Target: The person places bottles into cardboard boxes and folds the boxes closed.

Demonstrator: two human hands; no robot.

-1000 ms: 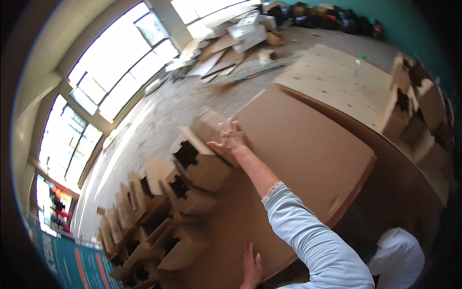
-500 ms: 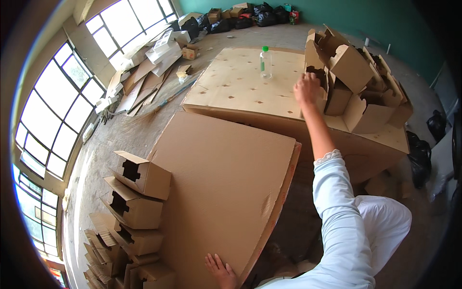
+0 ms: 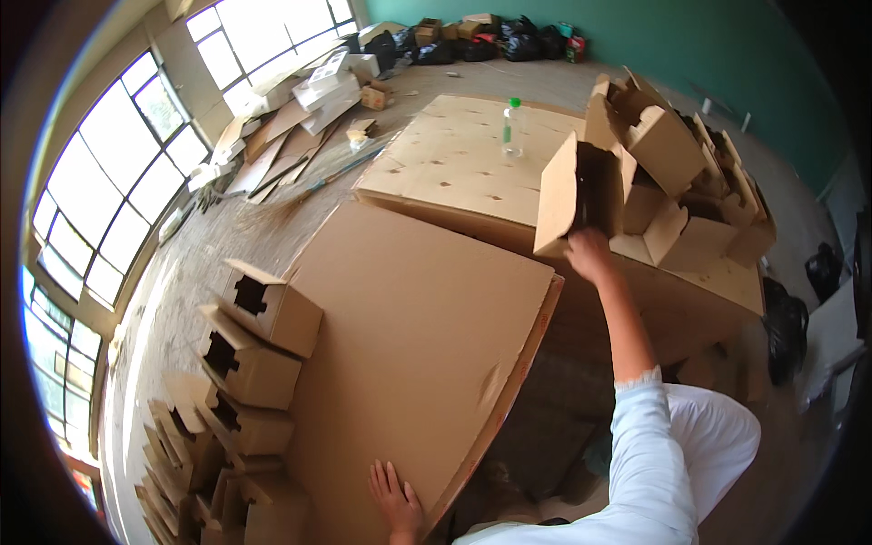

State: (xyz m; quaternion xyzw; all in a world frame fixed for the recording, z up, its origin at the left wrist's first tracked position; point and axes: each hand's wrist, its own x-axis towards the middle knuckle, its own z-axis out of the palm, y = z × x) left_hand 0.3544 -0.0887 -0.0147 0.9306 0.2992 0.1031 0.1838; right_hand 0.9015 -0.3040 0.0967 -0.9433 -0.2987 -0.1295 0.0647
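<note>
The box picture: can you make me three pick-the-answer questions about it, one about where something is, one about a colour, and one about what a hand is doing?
1. Where does the bottle stand?
A. on the plywood table
B. on the floor
C. inside a box

2. What colour is the bottle's cap?
A. red
B. green
C. blue

3. What is the right hand doing?
A. lying flat
B. holding an open box
C. holding the bottle

Answers:
1 A, the bottle is upright on the pale wooden top.
2 B, the cap on top is green.
3 B, its fingers grip the lifted box's lower edge, while the left hand lies flat on the big cardboard sheet.
</note>
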